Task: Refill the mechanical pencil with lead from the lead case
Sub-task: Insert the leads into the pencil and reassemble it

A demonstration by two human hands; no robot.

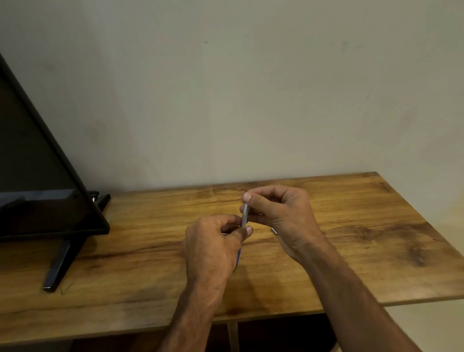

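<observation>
A pale wall rose behind a long wooden table, and a dark monitor stood on its stand at the table's left end. Above the middle of the tabletop, the person's left hand was curled round the lower, blue part of the mechanical pencil. The right hand pinched the pencil's grey metal upper end between thumb and fingertips. The pencil stood tilted between the two hands, clear of the wood. A small silver piece, perhaps the pencil's cap, lay on the table just beside the right hand. The lead case could not be seen.

The loose silver piece looked likely to roll or be knocked away by the right wrist. A hard twist or pull on the metal end could jerk the pencil free, and any lead inside might spill or snap.
</observation>
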